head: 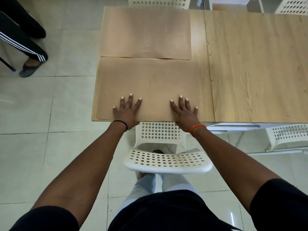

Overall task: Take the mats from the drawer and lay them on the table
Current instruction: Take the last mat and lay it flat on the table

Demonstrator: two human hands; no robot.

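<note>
The table (pixel 250 64) runs out past the right edge, so its full length cannot be told. Beyond the table, the far chair (pixel 159 2) is cut by the top edge, only its holed back showing. Right of the table, two more chairs (pixel 290 134) are clipped by the frame. The near chair (pixel 166 160) has its seat partly tucked under the table and hidden. Left of the table, a bystander's legs (pixel 21 39) are cut off above the knee. No drawer can be made out.
</note>
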